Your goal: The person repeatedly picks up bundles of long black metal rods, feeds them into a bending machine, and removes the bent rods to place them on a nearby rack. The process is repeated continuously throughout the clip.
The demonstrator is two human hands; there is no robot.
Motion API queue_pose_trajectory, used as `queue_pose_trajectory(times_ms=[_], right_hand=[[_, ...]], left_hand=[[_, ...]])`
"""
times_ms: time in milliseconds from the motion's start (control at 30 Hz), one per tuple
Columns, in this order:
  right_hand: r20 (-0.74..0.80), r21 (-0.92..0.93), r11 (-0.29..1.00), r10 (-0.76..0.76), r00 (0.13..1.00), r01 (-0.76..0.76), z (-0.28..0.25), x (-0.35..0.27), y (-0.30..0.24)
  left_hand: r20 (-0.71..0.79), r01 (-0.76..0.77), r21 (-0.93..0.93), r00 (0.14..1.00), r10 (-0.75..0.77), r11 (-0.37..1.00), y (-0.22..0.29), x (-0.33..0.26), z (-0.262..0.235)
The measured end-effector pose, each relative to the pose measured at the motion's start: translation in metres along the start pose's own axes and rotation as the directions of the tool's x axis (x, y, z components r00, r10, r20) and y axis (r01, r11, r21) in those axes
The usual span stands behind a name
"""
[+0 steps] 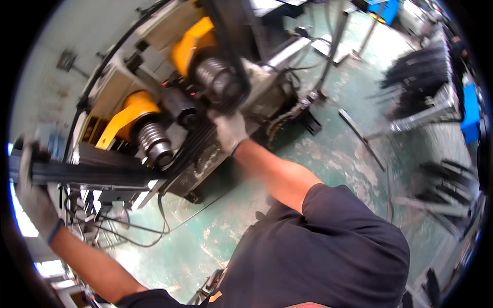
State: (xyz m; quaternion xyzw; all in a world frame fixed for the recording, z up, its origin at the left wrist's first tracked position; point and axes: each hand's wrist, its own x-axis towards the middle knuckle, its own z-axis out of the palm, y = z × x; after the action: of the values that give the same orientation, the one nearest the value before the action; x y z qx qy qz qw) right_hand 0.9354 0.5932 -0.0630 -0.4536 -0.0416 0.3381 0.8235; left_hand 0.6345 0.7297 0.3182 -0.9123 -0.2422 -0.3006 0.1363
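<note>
Both my hands wear pale work gloves. At the far left my left hand (38,197) wraps round a bundle of long dark bars (97,173), its fingers reaching up over them. The bars run along the front of a machine. My right hand (229,132) is closed at the edge of the dark strips by the machine's right part, its fingertips blurred and partly hidden. Between and above my hands, two ribbed metal spindles, one left (154,141) and one right (215,74), point toward me. Each sits behind a yellow guard (134,109).
A dark cylindrical part (178,105) sits between the spindles. Cables (138,241) hang below the machine over the green, worn floor. To the right stand a metal rack (426,120) of dark bars and a second stack (447,182). A thin bar (362,138) lies on the floor.
</note>
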Motion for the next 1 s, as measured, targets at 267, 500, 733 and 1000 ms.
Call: queue_pose_trajectory(times_ms=[267, 500, 733, 1000], right_hand=[[-0.178, -0.191, 0.971, -0.178, 0.968, 0.143, -0.278, -0.169, -0.053], [-0.686, -0.728, 0.669, -0.715, 0.138, -0.154, -0.569, -0.381, -0.186], [-0.556, -0.810, 0.572, -0.819, -0.144, -0.128, -0.690, -0.588, -0.408], [-0.308, -0.738, 0.313, -0.945, -0.115, -0.598, -0.952, -0.688, -0.616]], left_hand=[[0.116, 0.445, -0.756, 0.813, -0.571, 0.480, 0.115, -0.134, 0.009], [0.655, 0.578, -0.756, 0.666, -0.359, -0.307, 0.328, -0.253, 0.127], [0.774, 0.651, 0.047, 0.456, 0.440, -0.758, 0.573, -0.387, 0.199], [0.675, 0.721, 0.484, 0.053, 0.736, -0.496, 0.903, -0.441, 0.212]])
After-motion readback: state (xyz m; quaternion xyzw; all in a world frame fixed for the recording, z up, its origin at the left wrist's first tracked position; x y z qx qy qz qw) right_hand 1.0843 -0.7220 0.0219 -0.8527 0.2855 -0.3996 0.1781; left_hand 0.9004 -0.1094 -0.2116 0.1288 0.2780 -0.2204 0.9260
